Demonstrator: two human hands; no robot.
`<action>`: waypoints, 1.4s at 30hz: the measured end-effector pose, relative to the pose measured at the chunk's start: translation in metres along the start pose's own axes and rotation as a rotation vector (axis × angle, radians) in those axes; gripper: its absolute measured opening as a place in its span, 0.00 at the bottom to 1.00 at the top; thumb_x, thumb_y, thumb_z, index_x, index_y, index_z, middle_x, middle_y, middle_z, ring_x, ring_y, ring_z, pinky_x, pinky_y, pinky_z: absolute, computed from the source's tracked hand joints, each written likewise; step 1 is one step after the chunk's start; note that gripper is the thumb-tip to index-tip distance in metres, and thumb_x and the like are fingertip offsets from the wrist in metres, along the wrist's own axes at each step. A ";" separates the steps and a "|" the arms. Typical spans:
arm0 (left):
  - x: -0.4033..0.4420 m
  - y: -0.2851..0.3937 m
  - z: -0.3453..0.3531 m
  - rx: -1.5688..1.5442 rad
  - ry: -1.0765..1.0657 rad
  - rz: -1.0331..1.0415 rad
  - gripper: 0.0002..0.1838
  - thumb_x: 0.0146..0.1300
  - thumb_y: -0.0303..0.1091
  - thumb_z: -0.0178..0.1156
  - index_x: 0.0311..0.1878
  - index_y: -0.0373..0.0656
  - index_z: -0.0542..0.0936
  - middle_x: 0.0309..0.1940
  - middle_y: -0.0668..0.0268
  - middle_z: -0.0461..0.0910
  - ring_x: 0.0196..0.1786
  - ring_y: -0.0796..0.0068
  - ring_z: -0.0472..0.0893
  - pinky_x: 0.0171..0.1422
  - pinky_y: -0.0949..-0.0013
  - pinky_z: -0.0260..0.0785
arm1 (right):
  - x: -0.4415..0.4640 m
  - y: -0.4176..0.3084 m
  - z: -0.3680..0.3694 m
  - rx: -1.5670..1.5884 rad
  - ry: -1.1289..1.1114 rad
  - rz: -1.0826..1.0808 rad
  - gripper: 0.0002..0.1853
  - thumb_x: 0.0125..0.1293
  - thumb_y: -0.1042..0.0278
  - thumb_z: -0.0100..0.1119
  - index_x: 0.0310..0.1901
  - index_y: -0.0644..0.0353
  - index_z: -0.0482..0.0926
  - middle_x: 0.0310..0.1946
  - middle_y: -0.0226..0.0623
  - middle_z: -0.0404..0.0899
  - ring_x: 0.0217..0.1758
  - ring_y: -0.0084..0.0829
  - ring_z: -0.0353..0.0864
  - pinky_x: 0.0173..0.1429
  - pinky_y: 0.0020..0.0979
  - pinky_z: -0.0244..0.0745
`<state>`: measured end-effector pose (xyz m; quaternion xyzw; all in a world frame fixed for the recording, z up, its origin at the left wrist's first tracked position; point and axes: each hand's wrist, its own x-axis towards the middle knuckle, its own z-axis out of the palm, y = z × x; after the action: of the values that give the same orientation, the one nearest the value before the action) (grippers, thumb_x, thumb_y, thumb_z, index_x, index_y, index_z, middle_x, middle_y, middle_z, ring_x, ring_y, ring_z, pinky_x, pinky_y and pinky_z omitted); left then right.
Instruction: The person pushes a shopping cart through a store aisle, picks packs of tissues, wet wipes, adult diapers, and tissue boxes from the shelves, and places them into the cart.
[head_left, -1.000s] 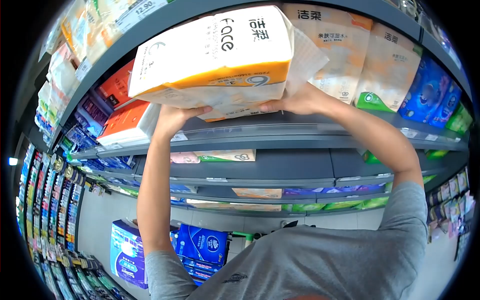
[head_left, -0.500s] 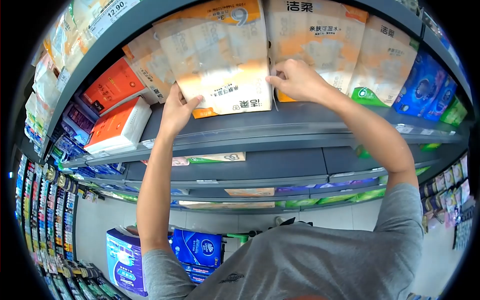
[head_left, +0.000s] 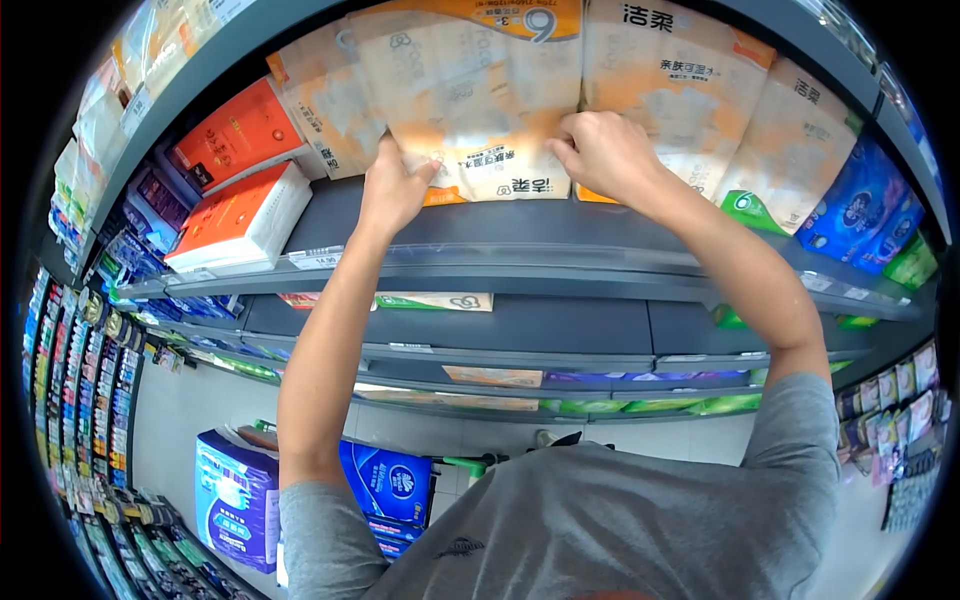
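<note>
A cream-and-orange tissue pack (head_left: pixel 480 110) stands on the dark shelf with its printing upside down. My left hand (head_left: pixel 398 190) grips its lower left side, thumb on the front and fingers around the edge. At the right edge, my right hand (head_left: pixel 610 150) is closed on the pack, its thumb against the front and the other fingers curled, partly hidden. Close to its right stands a similar tissue pack (head_left: pixel 670 85) with upright printing. Another cream pack (head_left: pixel 335 95) leans behind my left hand.
Orange-red tissue packs (head_left: pixel 240 215) lie at the left of the shelf (head_left: pixel 440 232); blue packs (head_left: pixel 855 205) stand at the right. Lower shelves hold more packs. Below, a blue pack (head_left: pixel 385 480) and a purple-and-white pack (head_left: pixel 235 500) sit beside a green-handled cart (head_left: pixel 465 466).
Both hands have moved the tissue pack deeper into the shelf, level with its neighbours. The view has shifted slightly, and both hands keep their hold.
</note>
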<state>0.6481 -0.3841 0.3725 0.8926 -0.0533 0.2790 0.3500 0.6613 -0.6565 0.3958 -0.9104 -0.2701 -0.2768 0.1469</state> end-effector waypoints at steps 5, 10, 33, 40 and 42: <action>0.001 -0.003 0.001 0.034 0.020 0.020 0.26 0.61 0.32 0.66 0.58 0.29 0.70 0.50 0.48 0.81 0.53 0.62 0.82 0.59 0.66 0.72 | -0.011 -0.036 -0.034 0.308 -0.116 -0.102 0.14 0.63 0.61 0.62 0.28 0.66 0.82 0.21 0.45 0.81 0.26 0.39 0.81 0.33 0.36 0.75; 0.001 -0.005 0.003 0.076 0.047 0.000 0.25 0.60 0.35 0.67 0.56 0.29 0.72 0.47 0.47 0.82 0.51 0.58 0.83 0.58 0.64 0.72 | -0.034 -0.060 -0.100 1.042 -0.380 -0.348 0.13 0.63 0.60 0.65 0.30 0.63 0.83 0.23 0.33 0.82 0.28 0.25 0.81 0.36 0.32 0.77; -0.067 0.007 -0.084 0.302 0.312 0.048 0.28 0.54 0.36 0.66 0.60 0.38 0.76 0.57 0.48 0.77 0.51 0.54 0.80 0.60 0.60 0.70 | -0.009 -0.098 -0.145 1.808 -0.845 -1.714 0.20 0.67 0.61 0.64 0.54 0.65 0.74 0.46 0.40 0.82 0.46 0.34 0.84 0.60 0.39 0.73; -0.164 -0.016 -0.197 0.441 0.435 -0.100 0.19 0.55 0.36 0.66 0.51 0.42 0.83 0.51 0.54 0.80 0.48 0.58 0.82 0.54 0.63 0.73 | 0.003 -0.159 -0.136 1.910 -0.923 -1.891 0.23 0.67 0.61 0.64 0.56 0.66 0.72 0.46 0.42 0.82 0.45 0.34 0.84 0.58 0.37 0.75; -0.202 -0.024 -0.230 0.433 0.495 -0.207 0.19 0.51 0.36 0.68 0.48 0.41 0.84 0.51 0.49 0.80 0.54 0.50 0.80 0.63 0.58 0.70 | 0.003 -0.179 -0.134 1.936 -0.958 -1.943 0.24 0.67 0.61 0.64 0.57 0.67 0.71 0.46 0.42 0.81 0.45 0.34 0.84 0.58 0.37 0.75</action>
<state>0.3793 -0.2359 0.3880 0.8521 0.1847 0.4550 0.1810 0.5034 -0.5658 0.5263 0.0787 -0.8677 0.3467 0.3473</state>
